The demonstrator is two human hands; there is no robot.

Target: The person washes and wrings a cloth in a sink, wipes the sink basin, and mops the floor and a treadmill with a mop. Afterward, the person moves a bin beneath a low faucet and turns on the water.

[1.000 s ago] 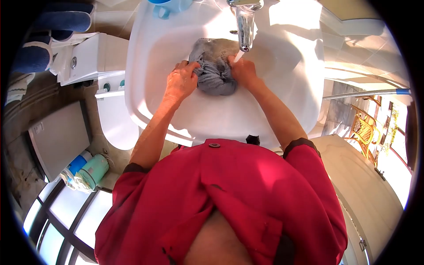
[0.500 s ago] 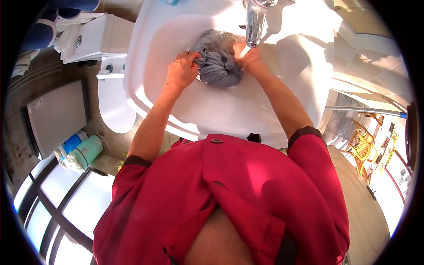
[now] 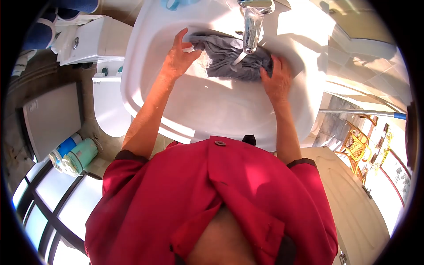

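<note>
A wet grey cloth [image 3: 221, 57] lies spread and crumpled in the white sink [image 3: 212, 106]. Water runs onto it from the chrome faucet [image 3: 251, 33]. By the cloth's left end, my left hand [image 3: 179, 57] is open, its thumb and fingers apart and holding nothing. My right hand [image 3: 279, 79] is at the opposite end, with the cloth's edge between thumb and fingers.
A light blue item [image 3: 176, 4] sits on the sink's far rim. Left of the sink stand a white toilet [image 3: 110, 99] and a green container [image 3: 84, 154]. A pole with a blue end [image 3: 375, 113] crosses at the right.
The cloth went from a bunched bundle to a wider spread beneath the faucet. My left hand let go and opened; my right hand moved right and down. Water now visibly flows.
</note>
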